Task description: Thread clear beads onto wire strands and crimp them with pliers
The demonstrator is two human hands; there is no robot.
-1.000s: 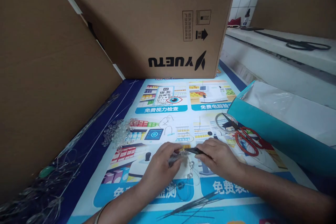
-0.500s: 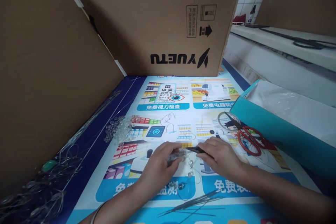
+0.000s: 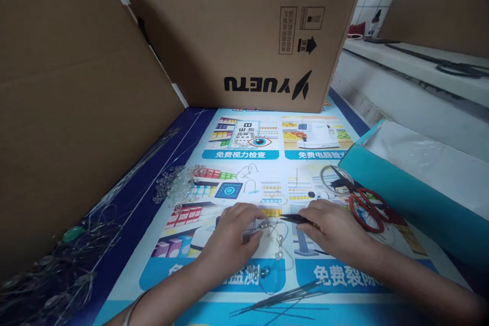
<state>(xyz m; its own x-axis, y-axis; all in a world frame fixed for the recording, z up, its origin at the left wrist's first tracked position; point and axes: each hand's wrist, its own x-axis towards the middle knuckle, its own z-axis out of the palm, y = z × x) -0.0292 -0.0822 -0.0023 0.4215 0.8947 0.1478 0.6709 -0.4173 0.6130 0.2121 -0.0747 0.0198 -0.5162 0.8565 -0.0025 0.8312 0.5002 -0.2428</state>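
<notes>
My left hand (image 3: 234,234) is closed in a pinch on a wire strung with clear beads (image 3: 279,245). From its fingertips the strand curves down over the printed mat, where more beads and a loop of wire lie. Opposite it, my right hand (image 3: 331,224) grips dark, narrow-tipped pliers (image 3: 293,218), whose tips point left and stand a little apart from the left fingertips. Most of the handles is hidden in the palm. Just below both hands lies a bunch of straight dark wires (image 3: 282,298).
Clear loose beads (image 3: 179,183) are heaped left of centre. Red-handled scissors (image 3: 364,206) lie beside a wire coil (image 3: 330,179). A teal box (image 3: 405,183) stands right, a cardboard box (image 3: 252,25) behind. Tangled beaded wires (image 3: 64,270) lie at the left edge.
The pliers in my right hand have drawn back to the right, away from my left fingertips. My left hand still pinches the beaded wire. The view has shifted slightly.
</notes>
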